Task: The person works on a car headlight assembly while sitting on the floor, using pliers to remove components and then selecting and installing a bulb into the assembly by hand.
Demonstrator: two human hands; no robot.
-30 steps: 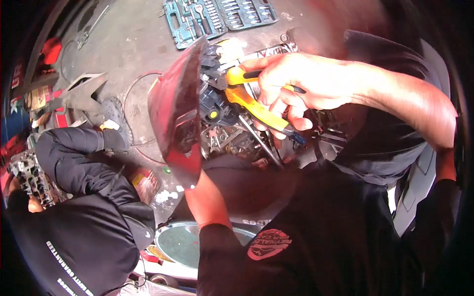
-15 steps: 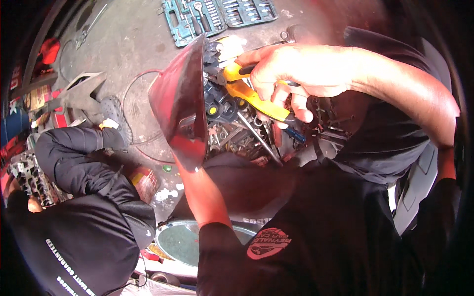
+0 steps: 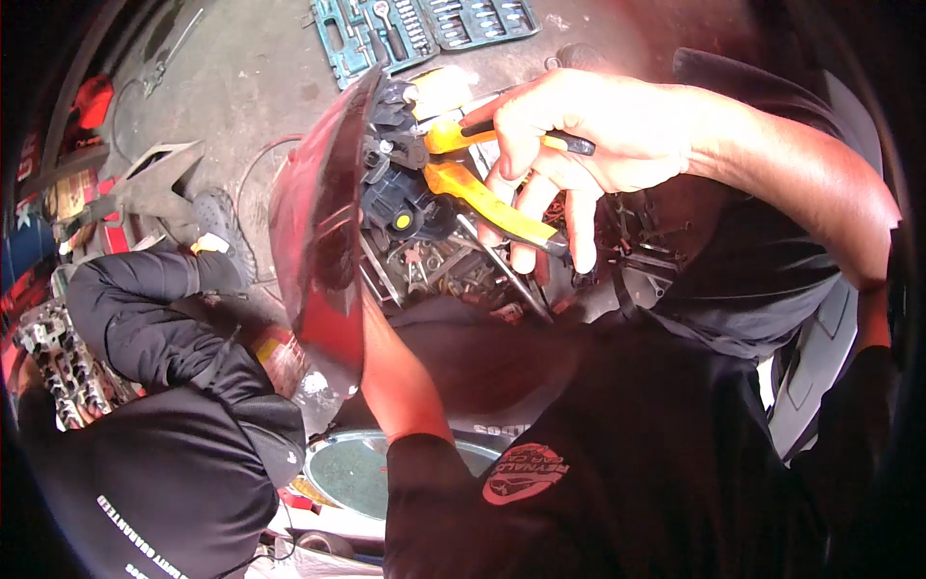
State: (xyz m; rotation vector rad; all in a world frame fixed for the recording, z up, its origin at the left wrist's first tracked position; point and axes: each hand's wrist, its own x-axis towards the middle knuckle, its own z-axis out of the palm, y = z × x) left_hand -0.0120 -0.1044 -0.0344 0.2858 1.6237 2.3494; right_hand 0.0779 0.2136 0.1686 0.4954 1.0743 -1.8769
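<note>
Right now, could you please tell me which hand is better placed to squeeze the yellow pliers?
Probably the right hand: it holds the yellow pliers by their spread handles. The left hand is hidden, its forearm passing behind the red part, so seems worse placed.

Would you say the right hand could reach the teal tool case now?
Probably not: the right hand holds yellow-handled pliers, and the teal tool case lies farther out on the floor.

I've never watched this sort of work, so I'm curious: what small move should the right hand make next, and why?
Perhaps squeeze the yellow pliers gently: their handles stand spread in the right hand, and their head is at the dark housing behind the red shell, though its exact grip is unclear.
</note>
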